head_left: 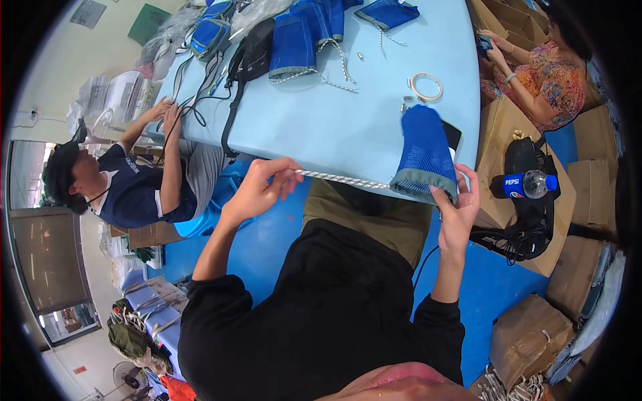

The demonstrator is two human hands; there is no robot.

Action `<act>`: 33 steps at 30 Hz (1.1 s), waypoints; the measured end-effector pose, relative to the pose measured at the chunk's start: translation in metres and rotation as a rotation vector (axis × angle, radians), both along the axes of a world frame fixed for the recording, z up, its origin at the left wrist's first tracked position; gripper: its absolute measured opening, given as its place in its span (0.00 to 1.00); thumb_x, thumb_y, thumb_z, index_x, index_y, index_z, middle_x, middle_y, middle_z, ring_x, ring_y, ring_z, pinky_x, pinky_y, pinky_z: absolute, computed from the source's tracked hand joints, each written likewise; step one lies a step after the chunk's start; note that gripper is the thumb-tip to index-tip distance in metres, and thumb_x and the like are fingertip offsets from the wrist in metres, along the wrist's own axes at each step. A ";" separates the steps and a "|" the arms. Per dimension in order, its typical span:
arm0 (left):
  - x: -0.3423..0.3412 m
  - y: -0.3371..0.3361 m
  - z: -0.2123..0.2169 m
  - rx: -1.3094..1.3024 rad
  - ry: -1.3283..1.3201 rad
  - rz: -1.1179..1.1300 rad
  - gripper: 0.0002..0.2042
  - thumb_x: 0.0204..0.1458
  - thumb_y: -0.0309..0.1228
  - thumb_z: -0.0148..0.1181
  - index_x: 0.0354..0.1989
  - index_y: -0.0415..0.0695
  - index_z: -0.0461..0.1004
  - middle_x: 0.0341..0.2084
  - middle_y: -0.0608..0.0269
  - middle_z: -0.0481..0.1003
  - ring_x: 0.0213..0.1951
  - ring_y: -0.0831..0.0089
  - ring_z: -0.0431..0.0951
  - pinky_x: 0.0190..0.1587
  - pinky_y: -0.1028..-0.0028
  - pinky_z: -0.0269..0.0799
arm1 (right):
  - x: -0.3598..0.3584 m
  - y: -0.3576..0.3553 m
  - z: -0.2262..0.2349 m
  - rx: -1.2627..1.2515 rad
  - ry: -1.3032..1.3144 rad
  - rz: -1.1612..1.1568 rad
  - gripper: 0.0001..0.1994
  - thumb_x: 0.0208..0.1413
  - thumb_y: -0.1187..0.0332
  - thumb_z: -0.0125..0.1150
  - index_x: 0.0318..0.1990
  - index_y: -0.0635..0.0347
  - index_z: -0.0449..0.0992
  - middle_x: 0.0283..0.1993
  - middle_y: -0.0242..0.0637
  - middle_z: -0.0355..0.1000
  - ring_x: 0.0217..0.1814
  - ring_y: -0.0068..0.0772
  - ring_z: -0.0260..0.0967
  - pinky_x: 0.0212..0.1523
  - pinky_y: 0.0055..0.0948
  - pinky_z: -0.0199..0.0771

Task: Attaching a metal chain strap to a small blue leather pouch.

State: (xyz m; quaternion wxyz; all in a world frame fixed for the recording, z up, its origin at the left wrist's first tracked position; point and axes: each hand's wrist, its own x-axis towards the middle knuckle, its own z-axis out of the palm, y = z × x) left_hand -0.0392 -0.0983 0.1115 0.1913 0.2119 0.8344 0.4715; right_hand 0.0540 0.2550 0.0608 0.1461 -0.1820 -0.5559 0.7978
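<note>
Left hand [269,182]: pinching the cord between thumb and fingers, just off the near edge of the table [364,127].
Right hand [457,215]: pinching the pouch's hem under its thumb, the other fingers at its side, at the table's near right corner.
Cord [344,179]: one in the hands, white flecked with black, drawn straight along the table's near edge to the hem.
Pouch [424,144]: one in hand, blue mesh with a grey hem, lying over the table's near edge towards its right side.
Dark flat thing [451,137]: one, partly under the pouch, by the table's right edge.
Metal bits [407,101]: a few on the table's right part, too small to count surely.
Ring [425,86]: one, pale, on the table's right part.
Bottle [528,184]: one, right of the table; blue cap, blue label with large white lettering.
Blue pouches [293,48]: at least three overlapping at the table's far side, plus one apart.
Black bag [257,52]: one, on the table's far left.
Co-workers: two; one left of the table, dark shirt [144,190] with light lettering; one right of it, flowered top [552,87].
</note>
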 end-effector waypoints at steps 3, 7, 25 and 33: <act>0.001 -0.011 0.010 -0.058 0.204 -0.002 0.12 0.56 0.11 0.45 0.36 0.34 0.77 0.20 0.58 0.75 0.19 0.72 0.75 0.25 0.73 0.71 | 0.004 -0.001 0.002 0.376 0.157 0.037 0.29 0.44 0.93 0.64 0.56 0.64 0.71 0.47 0.32 0.65 0.47 0.21 0.72 0.38 0.15 0.74; -0.001 -0.025 0.033 -0.128 0.257 -0.041 0.12 0.53 0.10 0.45 0.34 0.34 0.77 0.19 0.58 0.74 0.17 0.74 0.74 0.23 0.74 0.69 | 0.021 0.006 0.001 0.405 0.123 0.082 0.24 0.45 0.93 0.61 0.51 0.66 0.73 0.45 0.33 0.65 0.43 0.18 0.70 0.36 0.13 0.71; 0.001 -0.012 0.004 0.254 -0.246 0.115 0.07 0.69 0.23 0.50 0.49 0.36 0.74 0.24 0.64 0.78 0.26 0.77 0.76 0.33 0.76 0.72 | 0.038 -0.054 -0.051 0.403 0.039 -0.022 0.19 0.43 0.89 0.62 0.44 0.65 0.73 0.44 0.32 0.69 0.43 0.23 0.70 0.45 0.23 0.71; 0.002 0.021 -0.009 0.230 -0.192 0.017 0.02 0.66 0.23 0.58 0.41 0.37 0.72 0.31 0.58 0.83 0.35 0.74 0.83 0.37 0.74 0.77 | 0.048 -0.051 -0.045 0.708 -0.173 0.412 0.25 0.46 0.75 0.77 0.54 0.61 0.78 0.53 0.41 0.74 0.55 0.41 0.76 0.51 0.35 0.77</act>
